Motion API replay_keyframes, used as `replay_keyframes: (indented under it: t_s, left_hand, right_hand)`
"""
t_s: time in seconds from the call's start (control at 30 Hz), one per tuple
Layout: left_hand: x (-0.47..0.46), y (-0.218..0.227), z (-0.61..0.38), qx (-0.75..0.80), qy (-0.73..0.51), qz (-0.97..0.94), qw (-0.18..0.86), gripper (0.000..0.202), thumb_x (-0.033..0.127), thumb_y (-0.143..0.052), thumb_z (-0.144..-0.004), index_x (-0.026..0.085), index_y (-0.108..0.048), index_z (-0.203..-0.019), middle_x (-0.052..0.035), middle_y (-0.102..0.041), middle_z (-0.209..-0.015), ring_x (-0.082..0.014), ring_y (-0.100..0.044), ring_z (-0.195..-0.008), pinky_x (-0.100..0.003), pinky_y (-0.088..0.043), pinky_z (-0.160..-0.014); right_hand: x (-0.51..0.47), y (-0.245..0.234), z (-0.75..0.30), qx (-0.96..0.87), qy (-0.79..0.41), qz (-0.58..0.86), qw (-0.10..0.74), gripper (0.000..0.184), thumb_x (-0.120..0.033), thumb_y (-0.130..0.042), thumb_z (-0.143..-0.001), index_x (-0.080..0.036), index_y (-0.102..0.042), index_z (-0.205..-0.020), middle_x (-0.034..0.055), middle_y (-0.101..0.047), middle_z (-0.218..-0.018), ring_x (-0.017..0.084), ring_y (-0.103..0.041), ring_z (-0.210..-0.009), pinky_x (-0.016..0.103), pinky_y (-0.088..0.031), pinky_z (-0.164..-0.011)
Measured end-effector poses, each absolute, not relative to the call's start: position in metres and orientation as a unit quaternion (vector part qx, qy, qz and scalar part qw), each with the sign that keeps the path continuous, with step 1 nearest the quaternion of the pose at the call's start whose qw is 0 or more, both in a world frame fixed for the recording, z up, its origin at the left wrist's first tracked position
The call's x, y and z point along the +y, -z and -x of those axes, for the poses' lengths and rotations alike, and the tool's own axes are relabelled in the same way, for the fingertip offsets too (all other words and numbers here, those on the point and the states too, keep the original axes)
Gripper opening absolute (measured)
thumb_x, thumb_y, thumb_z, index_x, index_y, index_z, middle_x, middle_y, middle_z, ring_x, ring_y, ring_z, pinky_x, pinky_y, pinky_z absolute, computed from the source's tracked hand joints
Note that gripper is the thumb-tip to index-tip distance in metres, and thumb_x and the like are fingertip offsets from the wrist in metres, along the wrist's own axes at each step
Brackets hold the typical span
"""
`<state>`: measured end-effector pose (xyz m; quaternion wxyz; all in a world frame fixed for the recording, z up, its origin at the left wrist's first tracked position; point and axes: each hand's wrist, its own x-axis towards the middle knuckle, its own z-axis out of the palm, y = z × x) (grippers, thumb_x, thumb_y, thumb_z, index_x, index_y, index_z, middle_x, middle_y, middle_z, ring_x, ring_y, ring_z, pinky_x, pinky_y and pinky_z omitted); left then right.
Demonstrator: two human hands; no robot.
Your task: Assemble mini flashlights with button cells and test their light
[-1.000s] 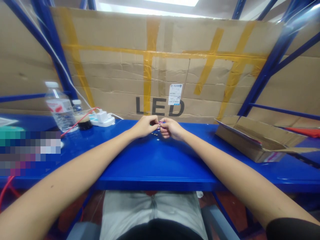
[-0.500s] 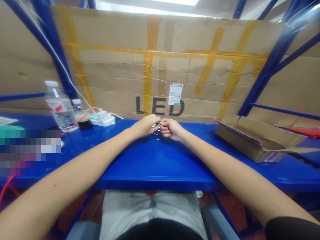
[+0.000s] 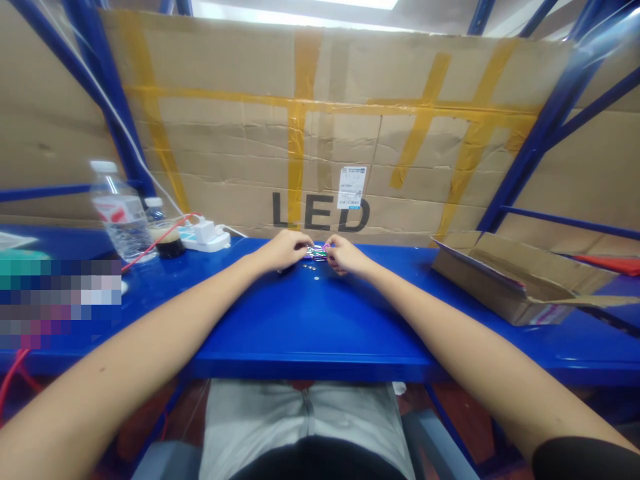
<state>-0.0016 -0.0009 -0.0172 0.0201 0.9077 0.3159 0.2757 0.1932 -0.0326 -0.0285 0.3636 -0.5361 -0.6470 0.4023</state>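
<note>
A small bundle of shiny, thin purple, green and silver pieces (image 3: 316,252) lies between my hands toward the far side of the blue table; its kind is too small to make out. My left hand (image 3: 287,250) curls over its left end, fingertips closed there. From the other side, my right hand (image 3: 347,256) pinches at the right end with thumb and forefinger, the other fingers folded under. Just below lie several tiny copper-coloured bits (image 3: 309,267) and one small whitish disc (image 3: 317,278).
An open cardboard box (image 3: 505,287) sits at right. On the left stand a water bottle (image 3: 123,220), a smaller bottle with dark liquid (image 3: 167,243) and a white power strip (image 3: 210,240) with cables. Behind the table rises a large cardboard sheet (image 3: 225,153) marked LED.
My hands have moved apart, the left one shifting left. The shiny pieces between them and the copper-coloured bits below now show more fully.
</note>
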Motion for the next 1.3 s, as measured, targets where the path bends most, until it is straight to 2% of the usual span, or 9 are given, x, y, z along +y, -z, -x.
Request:
replay_keyframes:
  t_s: [0.2,0.43,0.63,0.73,0.87,0.97,1.07,1.2,1.3]
  left_hand:
    - [-0.003,0.008,0.009,0.353,-0.244,-0.903,0.038,0.018,0.024,-0.061,-0.083,0.017,-0.073,-0.095,-0.0044,-0.074,-0.085,-0.0162,-0.065,-0.077,-0.027,-0.045,-0.072]
    - [-0.006,0.008,0.008,0.352,-0.181,-0.913,0.098,0.017,0.028,-0.071,-0.074,0.017,-0.065,-0.086,-0.0005,-0.067,-0.077,-0.0142,-0.059,-0.071,-0.025,-0.040,-0.065]
    - [-0.006,0.011,0.005,0.331,-0.123,-0.928,0.117,0.023,0.033,-0.076,-0.068,0.018,-0.064,-0.081,0.0030,-0.058,-0.070,-0.0129,-0.053,-0.067,-0.024,-0.034,-0.060]
    - [-0.007,0.012,0.003,0.329,-0.125,-0.929,0.116,0.020,0.032,-0.076,-0.067,0.019,-0.067,-0.080,0.0021,-0.059,-0.072,-0.0138,-0.054,-0.069,-0.024,-0.034,-0.061]
    - [-0.011,0.014,0.000,0.336,-0.137,-0.919,0.150,0.014,0.028,-0.069,-0.073,0.019,-0.070,-0.084,-0.0003,-0.067,-0.077,-0.0150,-0.060,-0.072,-0.024,-0.039,-0.065]
    - [-0.014,0.015,-0.001,0.328,-0.134,-0.921,0.165,0.012,0.025,-0.066,-0.075,0.018,-0.071,-0.084,-0.0014,-0.071,-0.081,-0.0152,-0.063,-0.075,-0.024,-0.043,-0.067]
    - [-0.017,0.017,-0.003,0.309,-0.133,-0.930,0.146,0.011,0.023,-0.065,-0.076,0.019,-0.072,-0.083,-0.0017,-0.072,-0.082,-0.0158,-0.064,-0.077,-0.024,-0.044,-0.069]
    - [-0.020,0.020,-0.007,0.293,-0.157,-0.933,0.137,0.014,0.023,-0.064,-0.077,0.019,-0.073,-0.088,-0.0025,-0.072,-0.085,-0.0171,-0.065,-0.080,-0.026,-0.046,-0.072]
    - [-0.018,0.018,-0.007,0.298,-0.194,-0.919,0.173,0.024,0.022,-0.062,-0.078,0.018,-0.071,-0.100,-0.0032,-0.073,-0.088,-0.0167,-0.066,-0.081,-0.026,-0.047,-0.074]
  right_hand:
    - [-0.026,0.034,-0.203,-0.747,-0.238,0.568,0.251,0.006,-0.021,-0.045,-0.094,-0.021,-0.042,-0.089,-0.0025,-0.052,-0.060,0.011,-0.047,-0.047,0.022,-0.034,-0.045]
    - [-0.035,0.026,-0.203,-0.758,-0.277,0.557,0.196,0.005,-0.022,-0.042,-0.098,-0.022,-0.040,-0.093,-0.0045,-0.050,-0.055,0.011,-0.048,-0.043,0.019,-0.034,-0.039]
    - [-0.036,0.020,-0.205,-0.765,-0.309,0.536,0.182,0.008,-0.019,-0.047,-0.096,-0.020,-0.048,-0.088,-0.0038,-0.053,-0.051,0.010,-0.051,-0.040,0.017,-0.037,-0.036]
    - [-0.034,0.020,-0.209,-0.757,-0.342,0.519,0.199,0.007,-0.017,-0.053,-0.091,-0.018,-0.054,-0.084,-0.0016,-0.057,-0.052,0.011,-0.055,-0.043,0.018,-0.040,-0.037]
    - [-0.028,0.022,-0.211,-0.716,-0.386,0.493,0.307,0.007,-0.013,-0.064,-0.080,-0.015,-0.061,-0.074,0.0015,-0.060,-0.062,0.011,-0.057,-0.053,0.020,-0.050,-0.046]
    - [-0.025,0.022,-0.212,-0.679,-0.397,0.503,0.358,0.007,-0.010,-0.066,-0.075,-0.014,-0.065,-0.069,0.0011,-0.059,-0.060,0.010,-0.054,-0.054,0.022,-0.052,-0.052]
    - [-0.025,0.021,-0.214,-0.689,-0.366,0.538,0.319,0.007,-0.009,-0.064,-0.073,-0.013,-0.067,-0.068,0.0006,-0.057,-0.054,0.010,-0.053,-0.051,0.022,-0.048,-0.050]
    - [-0.027,0.019,-0.216,-0.742,-0.266,0.578,0.212,0.007,-0.010,-0.064,-0.072,-0.014,-0.068,-0.067,0.0008,-0.058,-0.052,0.011,-0.052,-0.049,0.022,-0.043,-0.049]
    - [-0.026,0.018,-0.217,-0.757,-0.216,0.593,0.169,0.009,-0.016,-0.068,-0.074,-0.014,-0.071,-0.082,0.0022,-0.063,-0.058,0.013,-0.057,-0.052,0.023,-0.041,-0.050]
